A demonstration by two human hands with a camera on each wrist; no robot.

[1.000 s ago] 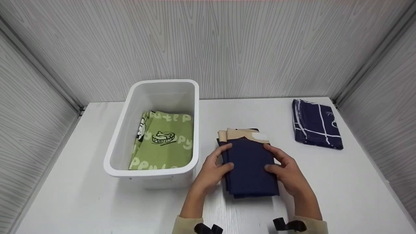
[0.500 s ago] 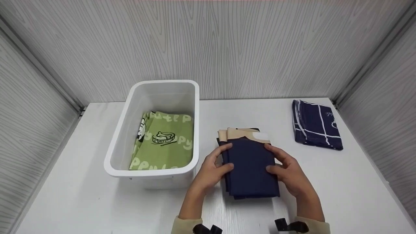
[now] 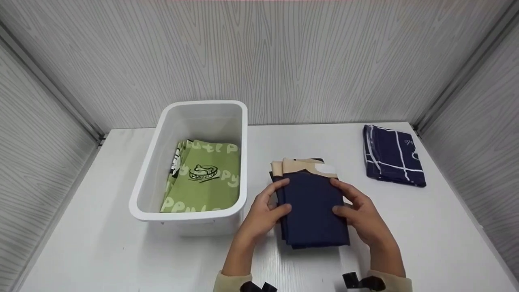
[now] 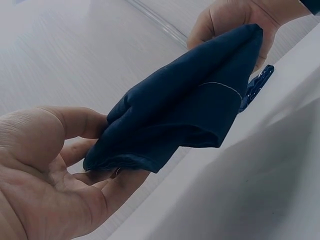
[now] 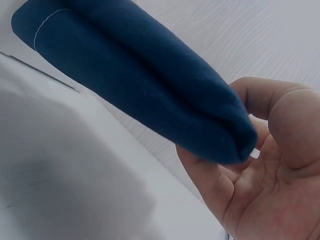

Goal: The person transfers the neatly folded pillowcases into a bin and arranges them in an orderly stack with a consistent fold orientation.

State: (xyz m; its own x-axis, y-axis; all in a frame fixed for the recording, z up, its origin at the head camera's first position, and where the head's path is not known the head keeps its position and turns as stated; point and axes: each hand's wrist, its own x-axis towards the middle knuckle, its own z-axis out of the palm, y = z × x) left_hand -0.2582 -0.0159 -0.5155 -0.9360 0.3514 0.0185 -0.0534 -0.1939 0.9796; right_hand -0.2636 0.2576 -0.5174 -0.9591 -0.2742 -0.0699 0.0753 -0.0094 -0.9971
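Observation:
A folded navy cloth (image 3: 314, 211) with a beige and white band along its far end is held between both hands, above or on the white table. My left hand (image 3: 262, 211) grips its left edge, thumb on top and other fingers beneath. On the opposite edge my right hand (image 3: 361, 213) pinches it the same way. The left wrist view shows the cloth's folded layers (image 4: 175, 100) with a line of pale stitching, fingers under them. In the right wrist view the thick folded edge (image 5: 165, 90) lies between thumb and fingers.
Left of the hands stands a white plastic bin (image 3: 140, 182) with folded green printed cloth (image 3: 211, 178) inside. A second folded navy cloth with white lines (image 3: 393, 156) lies at the table's back right. Grey wood-grain panels (image 3: 259, 61) wall the table (image 3: 97, 227) at back and sides.
Almost nothing differs. Both hands keep their hold on the navy cloth, and the whole scene shifts very slightly in the head view.

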